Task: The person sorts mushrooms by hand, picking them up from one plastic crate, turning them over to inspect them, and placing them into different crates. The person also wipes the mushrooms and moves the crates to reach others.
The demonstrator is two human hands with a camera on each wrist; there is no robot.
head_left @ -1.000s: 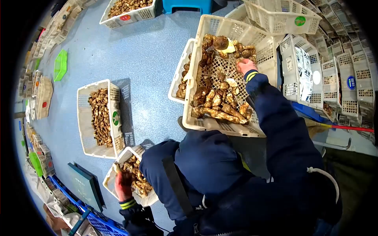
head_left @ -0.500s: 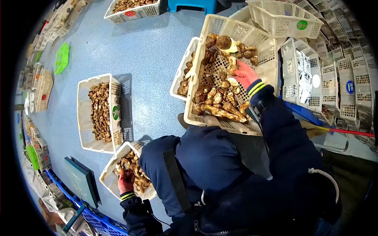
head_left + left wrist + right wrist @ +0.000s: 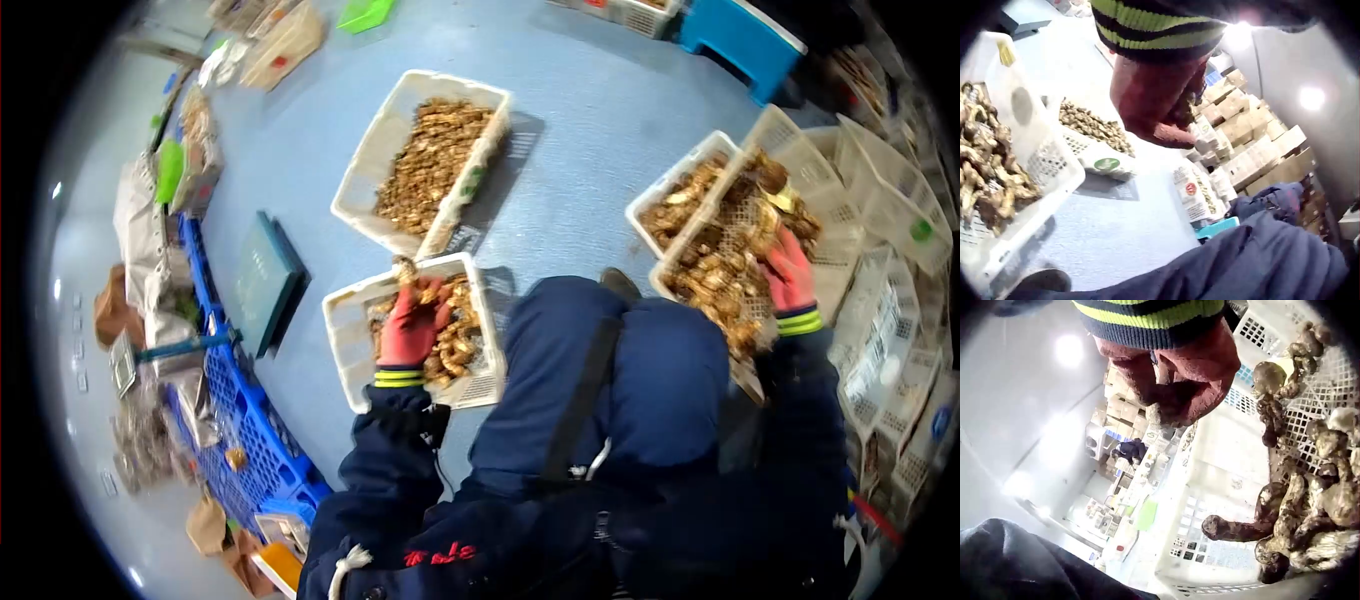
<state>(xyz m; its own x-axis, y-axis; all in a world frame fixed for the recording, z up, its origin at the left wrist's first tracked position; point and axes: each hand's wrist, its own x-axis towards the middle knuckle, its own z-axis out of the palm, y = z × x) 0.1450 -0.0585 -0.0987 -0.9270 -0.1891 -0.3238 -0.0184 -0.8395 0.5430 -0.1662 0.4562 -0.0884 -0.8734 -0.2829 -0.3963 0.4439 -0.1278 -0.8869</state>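
Observation:
My left hand (image 3: 408, 325) is over a small white crate of mushrooms (image 3: 455, 345), gripping a mushroom (image 3: 404, 268) whose pale end sticks up past the crate's far rim. In the left wrist view the fingers of that hand (image 3: 1154, 103) are curled, with a dark part of the mushroom showing beside them. On the other side, my right hand (image 3: 790, 272) reaches over a large white crate (image 3: 835, 190) and pinches a mushroom (image 3: 764, 228). The right wrist view shows this hand (image 3: 1175, 378) with a pale mushroom end (image 3: 1154, 415) at its fingertips. Loose mushrooms (image 3: 1291, 512) lie in the large crate.
A white crate full of small mushrooms (image 3: 435, 165) stands on the blue floor ahead. Another small crate (image 3: 640, 222) sits against the large one. A blue stool (image 3: 740, 45) is at the far right. A dark green flat box (image 3: 265, 285) and blue basket (image 3: 235, 400) lie to the left.
The head view has swung left, so the crates sit further right and lower. My left hand has lifted a mushroom out of the small crate. The right hand keeps its mushroom over the large crate.

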